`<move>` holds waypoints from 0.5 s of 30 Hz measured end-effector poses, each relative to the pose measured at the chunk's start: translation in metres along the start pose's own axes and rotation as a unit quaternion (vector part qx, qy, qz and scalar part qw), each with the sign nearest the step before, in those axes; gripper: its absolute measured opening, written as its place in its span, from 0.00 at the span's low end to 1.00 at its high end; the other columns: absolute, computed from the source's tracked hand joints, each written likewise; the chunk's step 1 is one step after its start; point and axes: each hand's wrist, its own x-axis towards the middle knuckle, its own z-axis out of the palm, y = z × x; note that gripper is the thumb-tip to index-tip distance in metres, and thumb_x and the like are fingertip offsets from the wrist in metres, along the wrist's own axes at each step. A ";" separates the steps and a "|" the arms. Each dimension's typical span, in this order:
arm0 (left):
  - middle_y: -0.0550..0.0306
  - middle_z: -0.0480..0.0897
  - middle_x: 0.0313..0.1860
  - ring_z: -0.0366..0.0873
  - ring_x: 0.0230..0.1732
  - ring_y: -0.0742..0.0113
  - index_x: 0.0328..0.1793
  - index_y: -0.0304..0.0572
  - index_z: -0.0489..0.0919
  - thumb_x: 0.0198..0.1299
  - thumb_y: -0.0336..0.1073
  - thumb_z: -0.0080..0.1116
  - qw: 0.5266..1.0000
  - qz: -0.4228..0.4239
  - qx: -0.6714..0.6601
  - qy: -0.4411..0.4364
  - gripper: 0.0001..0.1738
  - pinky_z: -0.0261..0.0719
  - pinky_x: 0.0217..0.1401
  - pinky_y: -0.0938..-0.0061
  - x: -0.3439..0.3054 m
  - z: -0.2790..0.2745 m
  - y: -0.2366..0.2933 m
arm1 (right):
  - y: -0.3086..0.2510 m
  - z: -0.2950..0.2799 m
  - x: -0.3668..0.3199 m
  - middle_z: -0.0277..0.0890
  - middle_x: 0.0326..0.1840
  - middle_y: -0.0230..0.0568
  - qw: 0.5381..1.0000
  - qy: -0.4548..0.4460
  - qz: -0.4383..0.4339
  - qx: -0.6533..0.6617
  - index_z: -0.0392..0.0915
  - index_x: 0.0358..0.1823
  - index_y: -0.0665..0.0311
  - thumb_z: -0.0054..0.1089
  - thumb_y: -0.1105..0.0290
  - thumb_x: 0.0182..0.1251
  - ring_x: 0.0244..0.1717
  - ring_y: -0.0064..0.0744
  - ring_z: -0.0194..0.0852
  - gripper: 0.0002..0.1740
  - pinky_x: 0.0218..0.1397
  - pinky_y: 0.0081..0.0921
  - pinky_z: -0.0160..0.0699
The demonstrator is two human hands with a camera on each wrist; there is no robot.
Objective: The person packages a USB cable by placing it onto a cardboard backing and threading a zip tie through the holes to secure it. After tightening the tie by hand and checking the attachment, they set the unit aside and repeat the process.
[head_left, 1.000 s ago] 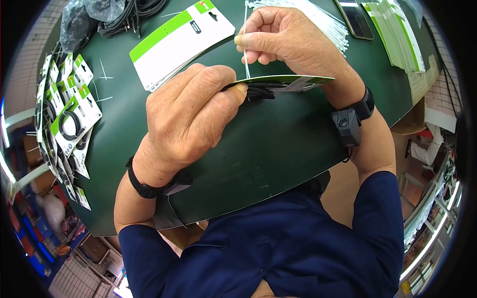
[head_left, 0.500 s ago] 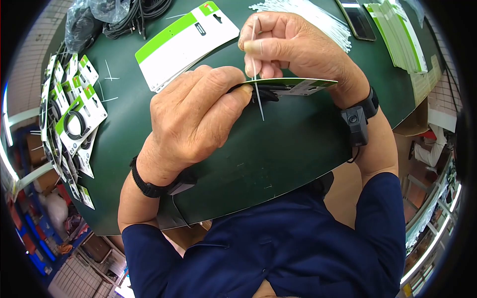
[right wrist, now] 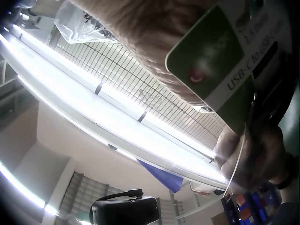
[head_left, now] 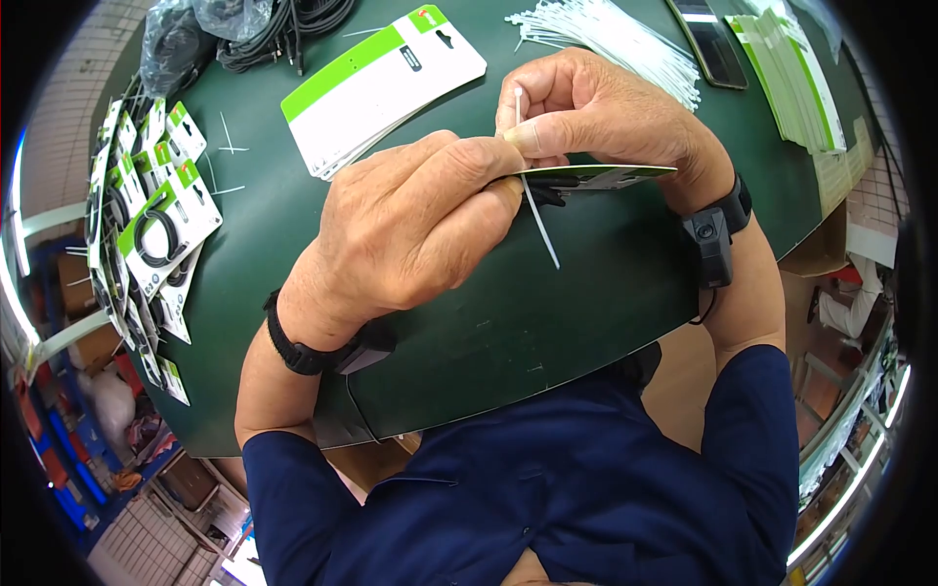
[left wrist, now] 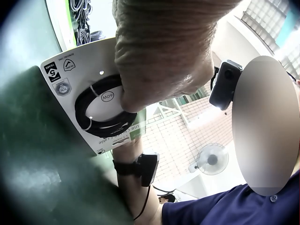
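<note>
My left hand [head_left: 420,225] grips the left end of a white and green packaging card [head_left: 635,174], tipped nearly edge-on in the head view. A coiled black USB cable [left wrist: 84,105] lies against the card's printed face in the left wrist view, with thin ties round the coil. Behind the card, my right hand [head_left: 606,107] pinches a white cable tie [head_left: 540,232] close to its head. The tie's thin tail sticks out on the near side, beside the left fingertips. Both hands' fingertips meet near the card's upper edge.
A stack of white and green cards [head_left: 352,107] lies beyond the left hand. Farther back are loose white cable ties [head_left: 620,49], a phone [head_left: 708,44] and another card stack [head_left: 791,88]. Carded cables [head_left: 171,220] pile up at left, below bundled black cables [head_left: 283,34].
The tie's tail has come through to the near side of the card and reaches farther down. My right hand has moved down toward the card and the left fingertips.
</note>
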 end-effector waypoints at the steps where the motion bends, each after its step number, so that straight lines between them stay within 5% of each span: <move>1: 0.56 0.85 0.40 0.80 0.26 0.69 0.31 0.36 0.80 0.43 0.24 0.69 1.000 -0.002 0.002 0.002 0.09 0.74 0.22 0.76 0.001 -0.002 0.002 | 0.001 0.000 -0.001 0.79 0.32 0.27 1.000 0.000 0.001 0.008 0.84 0.42 0.66 0.70 0.66 0.73 0.32 0.14 0.72 0.10 0.37 0.14 0.72; 4: 0.52 0.89 0.41 0.87 0.33 0.63 0.37 0.37 0.84 0.45 0.22 0.77 0.997 -0.049 -0.024 -0.056 0.13 0.84 0.32 0.74 0.003 -0.012 0.008 | 0.000 0.001 0.000 0.79 0.32 0.27 1.000 -0.003 0.006 0.020 0.84 0.43 0.66 0.71 0.67 0.72 0.32 0.13 0.72 0.10 0.36 0.13 0.72; 8: 0.60 0.85 0.38 0.81 0.27 0.70 0.30 0.41 0.80 0.45 0.26 0.70 0.999 -0.032 -0.017 0.006 0.08 0.75 0.22 0.76 -0.001 -0.001 0.004 | -0.005 0.002 0.000 0.81 0.34 0.27 0.999 0.003 0.029 0.034 0.83 0.45 0.67 0.72 0.67 0.71 0.31 0.12 0.74 0.10 0.36 0.12 0.72; 15: 0.59 0.86 0.37 0.83 0.27 0.69 0.30 0.41 0.81 0.44 0.25 0.71 0.997 -0.057 -0.042 0.028 0.09 0.77 0.22 0.75 -0.002 -0.001 0.006 | -0.004 0.002 0.001 0.82 0.35 0.28 0.998 -0.001 0.033 0.044 0.83 0.51 0.67 0.73 0.69 0.70 0.32 0.11 0.76 0.13 0.37 0.10 0.75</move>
